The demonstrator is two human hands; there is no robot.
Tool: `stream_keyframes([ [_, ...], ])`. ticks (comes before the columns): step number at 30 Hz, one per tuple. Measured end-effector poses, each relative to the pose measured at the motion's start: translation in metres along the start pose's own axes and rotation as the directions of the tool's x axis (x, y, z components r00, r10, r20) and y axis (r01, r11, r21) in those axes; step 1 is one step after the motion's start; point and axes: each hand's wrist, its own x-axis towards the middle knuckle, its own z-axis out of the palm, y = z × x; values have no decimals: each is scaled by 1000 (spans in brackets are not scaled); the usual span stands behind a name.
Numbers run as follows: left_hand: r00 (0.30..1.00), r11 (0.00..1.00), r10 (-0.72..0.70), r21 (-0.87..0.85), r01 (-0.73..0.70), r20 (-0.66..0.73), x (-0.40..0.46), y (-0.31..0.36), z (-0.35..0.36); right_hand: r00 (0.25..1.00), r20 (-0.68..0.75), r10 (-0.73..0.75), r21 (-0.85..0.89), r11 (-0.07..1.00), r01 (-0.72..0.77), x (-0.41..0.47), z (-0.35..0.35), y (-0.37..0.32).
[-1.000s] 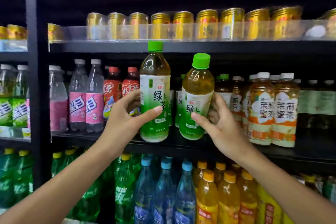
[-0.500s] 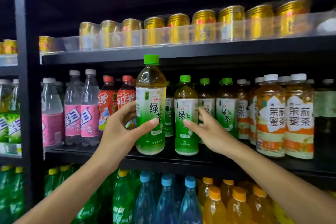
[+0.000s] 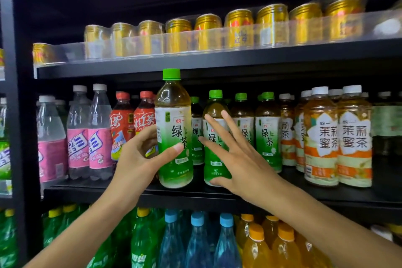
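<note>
My left hand (image 3: 139, 159) grips a green-tea bottle (image 3: 174, 128) with a green cap and a white-and-green label, holding it at the front edge of the middle shelf (image 3: 152, 191). Just to its right a second green-tea bottle (image 3: 214, 104) stands upright on the shelf. My right hand (image 3: 237, 159) is spread in front of this second bottle with straight fingers; whether the fingers touch it I cannot tell.
More green-tea bottles (image 3: 267, 128) and orange-labelled tea bottles (image 3: 322, 137) stand to the right, red tea bottles (image 3: 121, 124) and pink-labelled clear bottles (image 3: 99, 135) to the left. Gold cans (image 3: 239, 26) line the shelf above behind a clear rail. Green, blue and orange bottles (image 3: 198, 241) fill the shelf below.
My right hand set its bottle upright on the shelf, let go and spread its fingers. My left hand keeps holding the other bottle, now lower by the shelf edge.
</note>
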Motion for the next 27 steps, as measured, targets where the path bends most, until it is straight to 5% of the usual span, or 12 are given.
stream_keyframes([
  [17,997,993,-26,114,18,69,34,-27,29,992,-72,108,-267,956,-124,29,31,9],
  [27,992,987,-105,132,96,70,39,-51,39,994,-50,99,-118,987,-104,8,21,18],
])
